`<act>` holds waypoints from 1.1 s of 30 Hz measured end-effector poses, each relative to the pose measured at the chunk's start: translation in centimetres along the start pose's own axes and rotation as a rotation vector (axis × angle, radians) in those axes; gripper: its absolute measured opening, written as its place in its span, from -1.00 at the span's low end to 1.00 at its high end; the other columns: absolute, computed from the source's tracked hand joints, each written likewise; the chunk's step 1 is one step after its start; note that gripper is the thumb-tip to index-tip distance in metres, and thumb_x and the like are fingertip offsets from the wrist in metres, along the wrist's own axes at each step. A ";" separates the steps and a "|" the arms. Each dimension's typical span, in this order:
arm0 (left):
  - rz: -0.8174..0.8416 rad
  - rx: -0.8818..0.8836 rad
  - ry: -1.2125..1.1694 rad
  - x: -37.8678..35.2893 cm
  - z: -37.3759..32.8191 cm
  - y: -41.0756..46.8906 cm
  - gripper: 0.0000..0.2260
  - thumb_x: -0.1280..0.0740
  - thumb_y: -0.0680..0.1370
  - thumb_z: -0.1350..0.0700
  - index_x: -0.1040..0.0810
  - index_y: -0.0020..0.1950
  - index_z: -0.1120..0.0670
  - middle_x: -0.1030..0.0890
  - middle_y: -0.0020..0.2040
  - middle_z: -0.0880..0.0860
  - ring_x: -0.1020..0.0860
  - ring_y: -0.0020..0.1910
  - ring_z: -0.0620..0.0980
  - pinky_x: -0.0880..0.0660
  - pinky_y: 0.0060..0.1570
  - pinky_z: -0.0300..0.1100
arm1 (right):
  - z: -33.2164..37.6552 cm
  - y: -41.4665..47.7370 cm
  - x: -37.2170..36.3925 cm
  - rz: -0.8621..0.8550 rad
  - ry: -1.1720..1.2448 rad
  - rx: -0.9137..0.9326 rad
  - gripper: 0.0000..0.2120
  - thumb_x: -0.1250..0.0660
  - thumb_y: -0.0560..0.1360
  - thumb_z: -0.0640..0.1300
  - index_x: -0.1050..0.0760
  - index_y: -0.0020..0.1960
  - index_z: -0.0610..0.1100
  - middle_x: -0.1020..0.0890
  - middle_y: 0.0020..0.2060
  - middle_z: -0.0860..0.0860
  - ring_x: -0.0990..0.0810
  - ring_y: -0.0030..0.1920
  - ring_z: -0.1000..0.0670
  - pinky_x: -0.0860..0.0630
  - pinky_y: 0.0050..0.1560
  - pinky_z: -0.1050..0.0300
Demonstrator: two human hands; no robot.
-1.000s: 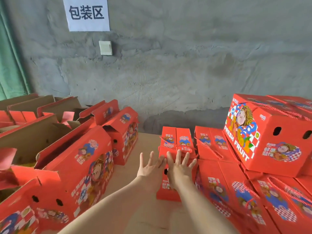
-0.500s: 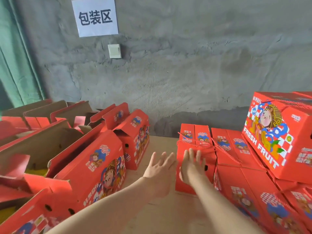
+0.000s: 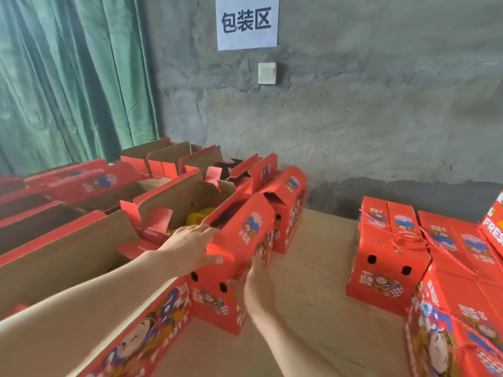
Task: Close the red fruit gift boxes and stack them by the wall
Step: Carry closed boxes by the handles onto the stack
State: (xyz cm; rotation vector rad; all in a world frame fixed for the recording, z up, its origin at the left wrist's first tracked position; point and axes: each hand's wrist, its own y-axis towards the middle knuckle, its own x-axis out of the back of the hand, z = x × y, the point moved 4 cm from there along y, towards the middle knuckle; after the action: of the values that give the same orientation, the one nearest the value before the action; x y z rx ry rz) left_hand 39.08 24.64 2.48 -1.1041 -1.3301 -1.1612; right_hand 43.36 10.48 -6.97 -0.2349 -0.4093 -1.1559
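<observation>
Open box [image 3: 253, 235]: stood on the table [image 3: 313, 268], left of centre, flaps up, yellow fruit [image 3: 201, 216] inside.
Left hand [image 3: 190, 246]: fingers fairly straight, laid over the box's near top edge.
Right hand [image 3: 257, 287]: blurred, open flat against the box's right side.
Closed boxes [image 3: 386, 270]: at right, near the wall [image 3: 353, 118].

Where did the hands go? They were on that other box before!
Both hands left the closed roped box and swung left to an open box: the left hand lies on its top flap, the right hand touches its side. The closed roped box stayed put.
</observation>
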 end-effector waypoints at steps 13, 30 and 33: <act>-0.044 0.102 0.136 -0.9 -0.4 -3.9 -0.27 -0.19 0.51 0.36 0.13 0.57 0.09 0.03 0.58 0.04 0.11 0.55 0.04 0.16 0.48 0.10 | -0.4 -0.3 -3.9 -0.126 -0.199 0.053 -0.14 -0.25 0.39 -0.02 0.11 0.56 -0.11 -0.32 0.41 -0.13 -0.41 0.32 -0.18 -0.44 0.19 -0.07; -0.087 0.008 0.246 -1.7 -3.5 -13.0 -0.44 -0.03 0.62 0.13 0.17 0.56 0.07 0.22 0.57 0.01 0.28 0.53 0.00 0.43 0.38 -0.05 | -5.9 -12.3 7.1 -0.293 -0.183 -0.168 -0.75 -0.28 0.43 -0.29 -0.33 0.06 -0.12 -0.61 -0.17 -0.04 -0.62 -0.09 -0.16 -0.37 -0.23 0.15; -0.096 -0.040 0.097 -2.0 -6.1 -14.0 -0.48 -0.02 0.64 0.10 0.09 0.57 0.03 0.12 0.58 -0.03 0.20 0.54 -0.05 0.30 0.45 -0.09 | -6.5 -15.9 7.9 -0.296 -0.215 -0.194 -0.71 -0.29 0.44 -0.27 -0.35 0.13 -0.14 -0.54 -0.23 0.05 -0.63 -0.09 -0.14 -0.33 -0.24 0.18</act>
State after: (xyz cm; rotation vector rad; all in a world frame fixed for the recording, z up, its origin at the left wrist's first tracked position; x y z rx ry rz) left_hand 26.08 16.94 -0.32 -1.0089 -1.3012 -1.3006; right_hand 32.65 -4.84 -9.91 -0.4830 -0.5343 -1.4694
